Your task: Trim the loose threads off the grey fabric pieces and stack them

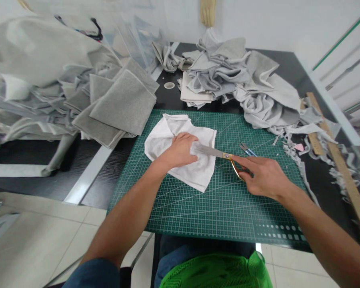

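A white piece of fabric (195,176) lies spread on the green cutting mat (210,212). My left hand (181,150) is over its middle, with a bunched fold of it between thumb and fingers. In my right hand (265,176) is a pair of scissors (211,151) with gold handles, fingers wrapped round the loops. Their blades point left and the tips reach the fold beside my left hand; whether the tips are in the fabric I cannot tell. Small blue-handled snips (247,149) lie on the mat just beyond my right hand.
Grey fabric pieces (123,104) are stacked at the left. A heap of crumpled grey fabric (228,68) stands at the back right, near a roll of tape (169,85). Scraps (300,160) and a wooden ruler (342,160) lie along the right edge.
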